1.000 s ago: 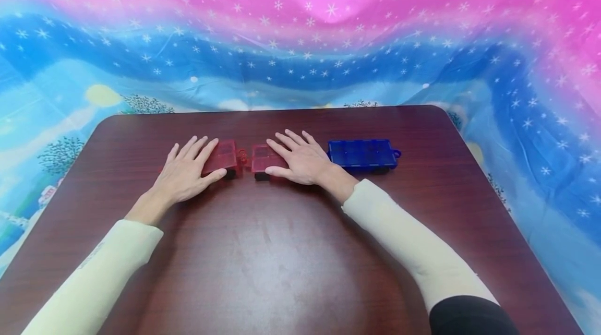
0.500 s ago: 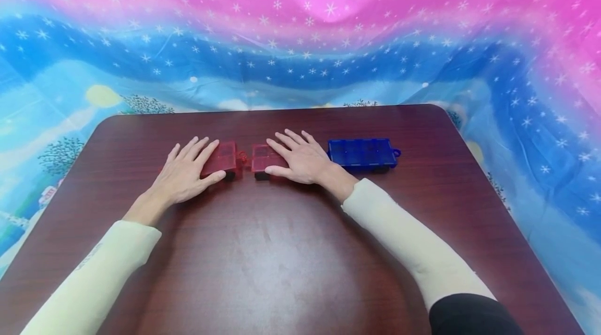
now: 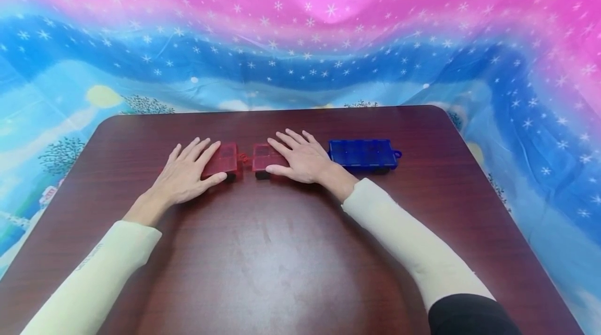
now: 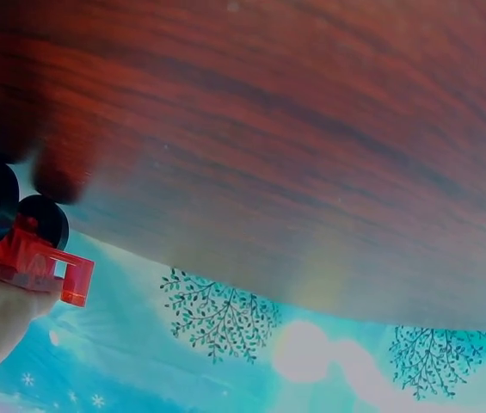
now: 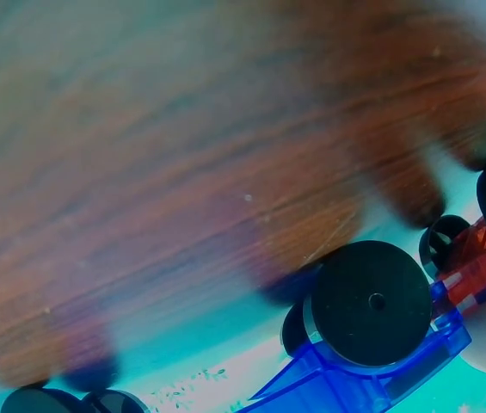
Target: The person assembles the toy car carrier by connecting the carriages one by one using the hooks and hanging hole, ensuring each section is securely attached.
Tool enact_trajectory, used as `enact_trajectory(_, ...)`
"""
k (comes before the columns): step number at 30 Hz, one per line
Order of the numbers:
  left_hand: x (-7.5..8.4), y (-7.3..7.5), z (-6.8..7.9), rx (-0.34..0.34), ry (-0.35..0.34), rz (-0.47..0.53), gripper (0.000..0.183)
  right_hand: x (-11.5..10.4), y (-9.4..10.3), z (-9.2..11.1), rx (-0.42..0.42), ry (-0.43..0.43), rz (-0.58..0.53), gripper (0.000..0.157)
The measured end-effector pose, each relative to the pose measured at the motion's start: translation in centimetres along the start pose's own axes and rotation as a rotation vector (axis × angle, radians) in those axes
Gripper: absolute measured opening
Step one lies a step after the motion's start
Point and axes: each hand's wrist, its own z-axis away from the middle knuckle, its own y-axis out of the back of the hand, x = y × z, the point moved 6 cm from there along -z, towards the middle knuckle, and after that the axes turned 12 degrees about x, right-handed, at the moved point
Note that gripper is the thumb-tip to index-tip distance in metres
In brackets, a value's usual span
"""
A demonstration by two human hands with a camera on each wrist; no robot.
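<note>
Two translucent red toy wagons with black wheels stand end to end on the table. My left hand point(image 3: 188, 173) rests on the left red wagon point(image 3: 228, 155), fingers straight and spread, thumb along its near side. The right hand point(image 3: 305, 160) lies likewise over the other red wagon point(image 3: 262, 153) and covers much of it. Red hooks point(image 3: 243, 157) meet between the wagons; whether they are linked is too small to tell. Beside the right wrist is a translucent blue wagon point(image 3: 363, 153). Its large black wheel point(image 5: 372, 301) shows in the right wrist view, close to a red wagon's end point(image 5: 483, 267).
A dark brown wooden table point(image 3: 263, 251) bears all the wagons. Its rounded far edge lies just beyond them, with a pink and blue patterned cloth point(image 3: 300, 53) hanging behind. A blue ring point(image 3: 397, 154) sticks out from the blue wagon's right end.
</note>
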Motion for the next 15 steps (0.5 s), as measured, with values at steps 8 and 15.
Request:
enact_trajectory(8,0.1,-0.03,0.01,-0.011,0.0,-0.016,0.089,0.01,0.08,0.04,-0.002,0.006,-0.006,0.087)
enact_trajectory(15,0.38,-0.09,-0.05,-0.016,-0.022,-0.052,0.091,0.11,0.11,0.0,-0.006,0.008,0.014,0.087)
